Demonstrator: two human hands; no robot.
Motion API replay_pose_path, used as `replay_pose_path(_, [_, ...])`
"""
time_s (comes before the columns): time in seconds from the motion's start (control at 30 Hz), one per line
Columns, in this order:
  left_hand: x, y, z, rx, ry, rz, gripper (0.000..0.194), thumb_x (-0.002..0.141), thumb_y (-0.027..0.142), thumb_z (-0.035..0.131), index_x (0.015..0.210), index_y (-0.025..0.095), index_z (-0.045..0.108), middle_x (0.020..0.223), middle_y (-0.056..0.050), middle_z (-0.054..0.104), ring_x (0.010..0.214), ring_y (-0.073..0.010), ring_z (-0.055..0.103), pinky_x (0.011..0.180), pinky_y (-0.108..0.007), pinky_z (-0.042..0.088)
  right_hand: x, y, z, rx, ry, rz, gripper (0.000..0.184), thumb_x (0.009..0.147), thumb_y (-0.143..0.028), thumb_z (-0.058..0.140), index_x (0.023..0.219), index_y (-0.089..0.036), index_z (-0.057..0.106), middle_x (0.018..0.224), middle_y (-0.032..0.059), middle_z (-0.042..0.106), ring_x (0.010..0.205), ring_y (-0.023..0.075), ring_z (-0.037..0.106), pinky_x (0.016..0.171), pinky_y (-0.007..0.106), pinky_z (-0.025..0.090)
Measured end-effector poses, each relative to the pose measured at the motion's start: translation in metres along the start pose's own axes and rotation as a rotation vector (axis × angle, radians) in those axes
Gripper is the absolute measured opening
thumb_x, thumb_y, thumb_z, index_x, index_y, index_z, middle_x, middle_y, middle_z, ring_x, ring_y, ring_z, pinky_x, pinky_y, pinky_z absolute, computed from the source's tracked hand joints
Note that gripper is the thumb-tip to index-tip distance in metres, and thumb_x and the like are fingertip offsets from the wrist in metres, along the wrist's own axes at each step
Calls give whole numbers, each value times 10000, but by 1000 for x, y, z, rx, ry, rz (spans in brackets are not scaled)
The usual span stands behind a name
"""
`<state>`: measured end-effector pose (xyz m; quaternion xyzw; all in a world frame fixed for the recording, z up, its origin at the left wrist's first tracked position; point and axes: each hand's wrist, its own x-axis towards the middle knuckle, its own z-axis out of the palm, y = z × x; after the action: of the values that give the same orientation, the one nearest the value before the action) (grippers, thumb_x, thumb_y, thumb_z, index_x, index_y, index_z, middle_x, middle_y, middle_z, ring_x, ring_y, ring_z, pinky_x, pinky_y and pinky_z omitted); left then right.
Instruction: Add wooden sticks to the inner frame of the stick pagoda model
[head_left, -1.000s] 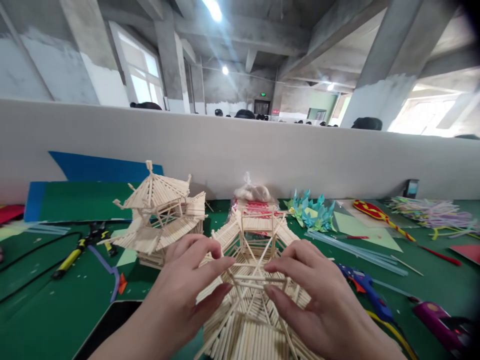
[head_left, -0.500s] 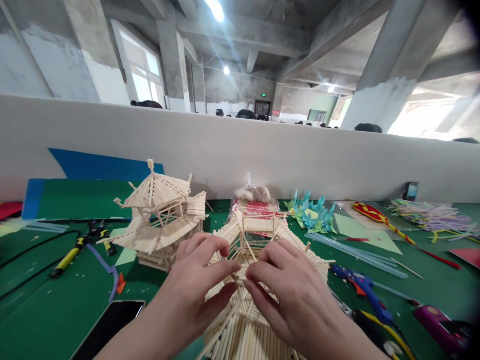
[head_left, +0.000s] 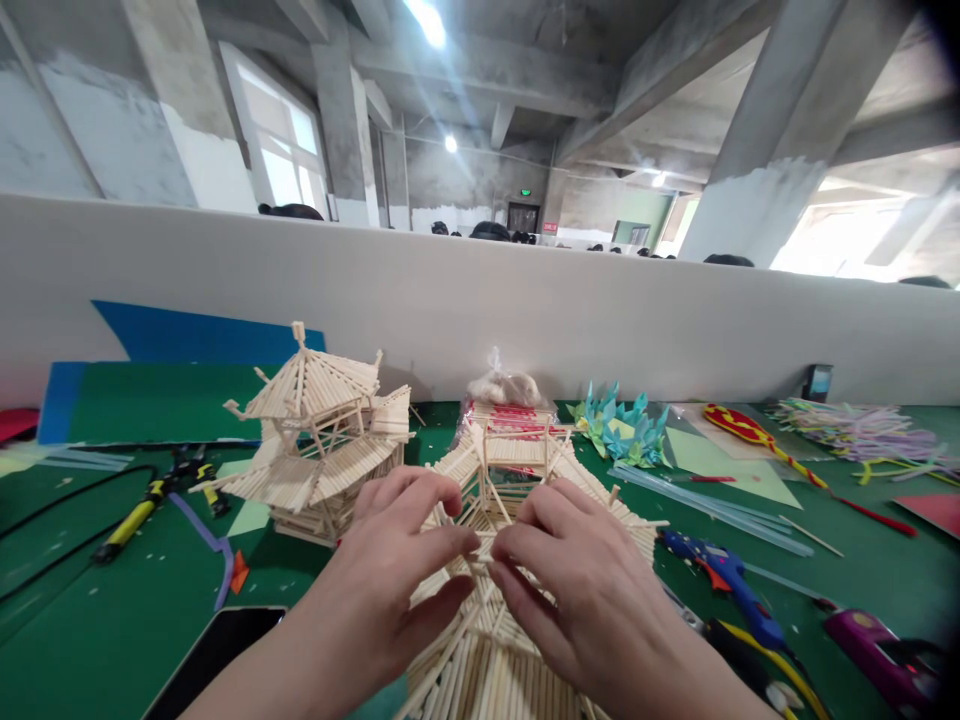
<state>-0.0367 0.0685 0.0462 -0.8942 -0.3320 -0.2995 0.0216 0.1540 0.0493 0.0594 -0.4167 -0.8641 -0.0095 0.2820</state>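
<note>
Below concrete beams [head_left: 540, 75] and white partition [head_left: 420, 310], on green table [head_left: 67, 630]: stick pagoda [head_left: 315, 440]; left hand [head_left: 390, 565] over stick frame [head_left: 487, 685], front centre; right hand [head_left: 577, 565] likewise; either grip, cannot tell if clamped; blue glue gun [head_left: 731, 580].

Toward the desk's [head_left: 112, 640] near edge stands 1 stick frame [head_left: 495, 670], with 1 phone [head_left: 214, 665] left and 1 glue gun [head_left: 731, 585] right. 1 stick pavilion [head_left: 322, 440] stands behind-left. At the far edge, 1 bag [head_left: 506, 395] lies behind the frame, paper flowers [head_left: 622, 430] to its right, paper strips [head_left: 862, 432] toward the far right corner.
</note>
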Motion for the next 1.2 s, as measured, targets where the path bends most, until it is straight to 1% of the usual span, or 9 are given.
replay_pose_path(0.1, [-2, 0, 0, 10, -15, 0, 207, 798, 60, 508, 927, 219, 538, 969, -43, 457, 940, -237, 420, 750, -407, 370, -1, 1, 1, 5, 28, -6, 248, 877, -220, 458, 653, -172, 555, 696, 21, 515, 681, 154, 437, 598, 280, 350])
replay_pose_path(0.27, [-4, -2, 0, -1, 41, 7, 261, 796, 68, 521, 1002, 229, 522, 987, -42, 461, 935, -237, 424, 751, -411, 375, 0, 0, 2, 29, 68, -10, 231, 865, -197, 468, 660, -172, 571, 687, 18, 517, 674, 155, 449, 591, 281, 365])
replay_pose_path(0.4, [-7, -6, -6, 17, 27, -15, 367, 794, 102, 560, 1121, 255, 492, 1050, -45, 474, 1001, -246, 417, 797, -409, 394, -5, 2, -7, 106, 21, 48, 104, 813, -224, 552, 879, -186, 623, 801, 35, 554, 778, 184, 488, 673, 323, 420])
replay_pose_path(0.5, [-8, -8, -14, 15, 71, -5, 310, 831, 94, 511, 1106, 239, 520, 1044, -45, 482, 1005, -220, 436, 810, -370, 403, -18, 12, -16, 205, 87, 101, 287, 774, -219, 607, 1059, -220, 573, 908, 34, 551, 839, 174, 510, 714, 315, 449])
replay_pose_path(0.63, [-6, -3, -18, 53, 231, 144, 224, 813, 51, 526, 955, 210, 595, 902, -22, 534, 888, -182, 469, 769, -316, 410, -44, 32, -15, 224, 189, 194, 332, 792, -199, 579, 1115, -242, 514, 877, 21, 532, 798, 160, 508, 683, 314, 458])
replay_pose_path(0.8, [-3, 19, 8, 101, 297, 176, 119, 831, 121, 559, 922, 166, 622, 869, -37, 583, 884, -203, 471, 773, -355, 381, -62, 38, 5, 320, 210, 275, 232, 779, -187, 583, 1010, -194, 575, 820, 28, 555, 746, 163, 525, 653, 316, 461])
replay_pose_path(0.87, [-3, 28, 25, 135, 342, 184, 157, 849, 113, 531, 972, 150, 622, 918, -57, 611, 908, -215, 483, 783, -365, 376, -62, 35, 12, 360, 221, 289, 208, 772, -178, 588, 979, -174, 602, 823, 42, 568, 746, 167, 539, 647, 314, 466])
replay_pose_path(1.0, [1, 39, 52, 139, 348, 171, 239, 882, 88, 441, 1056, 121, 601, 1035, -108, 637, 966, -250, 500, 811, -404, 373, -57, 29, 19, 395, 256, 285, 152, 777, -163, 577, 915, -147, 639, 790, 56, 588, 721, 168, 548, 626, 304, 463])
replay_pose_path(1.2, [13, 41, 60, 138, 338, 175, 249, 878, 92, 412, 1019, 119, 616, 947, -99, 664, 870, -230, 500, 752, -386, 393, -55, 28, 21, 426, 276, 289, 106, 786, -160, 566, 837, -131, 654, 740, 61, 589, 698, 170, 542, 610, 299, 443])
